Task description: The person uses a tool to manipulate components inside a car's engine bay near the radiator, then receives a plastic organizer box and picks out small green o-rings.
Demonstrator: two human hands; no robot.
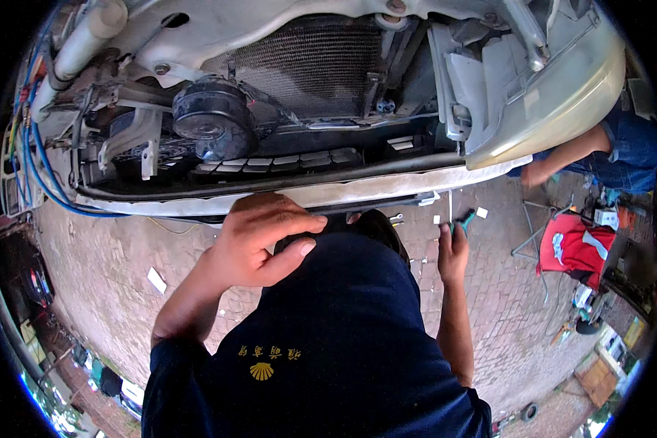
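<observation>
My right hand [453, 257] is closed around a screwdriver [468, 218] with a green and dark handle. Its thin shaft points up toward the underside of the car's pale bumper [306, 194]; whether the tip touches anything I cannot tell. At the bumper's lower edge, my left hand [266, 241] is held in front of my body, thumb and index finger apart, with nothing seen between them. Its other fingers are partly hidden. Above the bumper, the exposed front of the car shows a black round horn-like part [210, 117] and a radiator [299, 69].
A headlight [562, 102] stands at the right of the car. Beyond it is another person's arm [569, 155]. A folding stool with red cloth [573, 252] is on the brick paving [504, 314]. Blue hoses [44, 171] run along the left side.
</observation>
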